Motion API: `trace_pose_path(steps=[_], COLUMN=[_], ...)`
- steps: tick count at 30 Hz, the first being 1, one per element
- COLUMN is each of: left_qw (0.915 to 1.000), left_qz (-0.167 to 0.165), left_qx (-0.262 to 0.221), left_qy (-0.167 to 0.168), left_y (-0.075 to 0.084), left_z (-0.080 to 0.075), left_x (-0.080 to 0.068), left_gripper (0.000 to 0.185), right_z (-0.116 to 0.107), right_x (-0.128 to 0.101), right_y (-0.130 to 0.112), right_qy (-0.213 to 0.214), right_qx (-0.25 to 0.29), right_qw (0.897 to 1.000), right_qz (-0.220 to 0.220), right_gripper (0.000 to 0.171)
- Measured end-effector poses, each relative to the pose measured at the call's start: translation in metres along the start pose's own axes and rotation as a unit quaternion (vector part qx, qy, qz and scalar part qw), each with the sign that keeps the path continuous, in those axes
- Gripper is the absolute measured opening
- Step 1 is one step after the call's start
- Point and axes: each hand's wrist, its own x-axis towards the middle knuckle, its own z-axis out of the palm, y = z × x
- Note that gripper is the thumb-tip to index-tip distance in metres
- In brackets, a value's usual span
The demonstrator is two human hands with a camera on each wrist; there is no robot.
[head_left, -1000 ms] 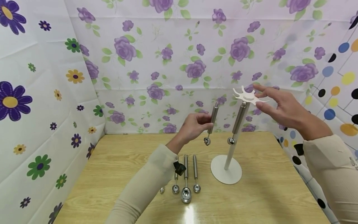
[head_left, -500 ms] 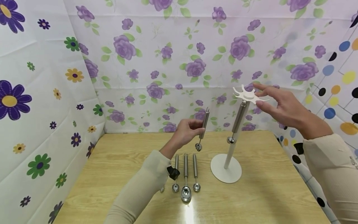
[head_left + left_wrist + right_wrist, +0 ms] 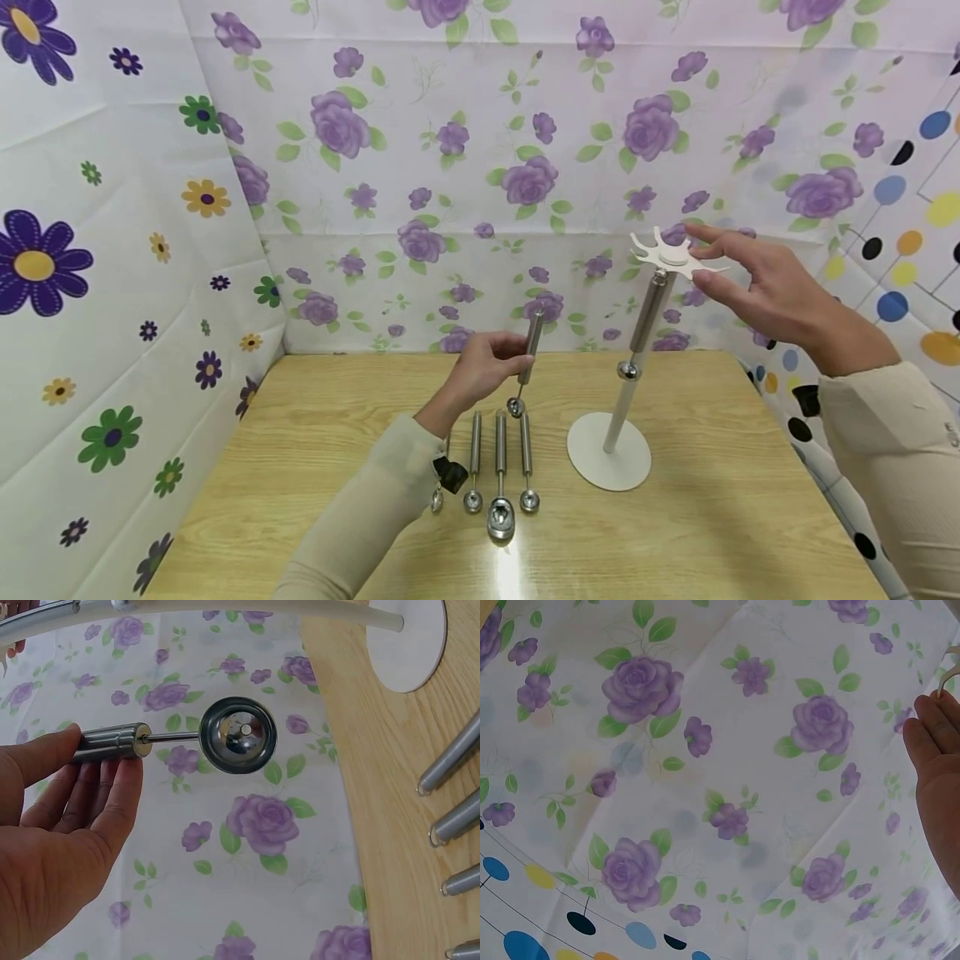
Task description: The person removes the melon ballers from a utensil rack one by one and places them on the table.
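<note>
Left hand (image 3: 483, 367): fingers curled round a steel scoop (image 3: 525, 362), held upright above the tabletop (image 3: 300, 450). Right hand (image 3: 757, 279): fingers straight, touching the white rack top (image 3: 671, 254) at its 3 o'clock.

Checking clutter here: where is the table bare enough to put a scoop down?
Bare wood lies left of the row of scoops up to the flowered wall, and right of the white stand toward the table edge. It is crowded between row and stand base.
</note>
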Motion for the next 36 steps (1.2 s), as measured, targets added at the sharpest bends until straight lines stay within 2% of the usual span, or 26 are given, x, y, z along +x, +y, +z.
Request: trace_pose_path(steps=[15, 25, 33, 36], left_qw=[0.9992, 0.9975, 0.9958, 0.9945], left_qz=[-0.015, -0.036, -0.031, -0.046], left_qx=[0.018, -0.024, -0.040, -0.046], left_qy=[0.032, 0.056, 0.077, 0.082], left_y=[-0.021, -0.039, -0.049, -0.053], left_z=[-0.015, -0.024, -0.026, -0.026], left_x=[-0.011, -0.019, -0.025, -0.029], left_gripper=[0.026, 0.027, 0.025, 0.025], right_z=[0.002, 0.002, 0.002, 0.002], right_x=[-0.001, 0.001, 0.000, 0.000], right_y=[0.003, 0.001, 0.002, 0.002], right_qy=[0.006, 0.009, 0.011, 0.011], right_qx=[-0.002, -0.002, -0.006, -0.004], right_qw=[1.000, 1.000, 1.000, 1.000], right_qz=[-0.005, -0.010, -0.010, -0.008], right_gripper=[0.021, 0.021, 0.021, 0.022])
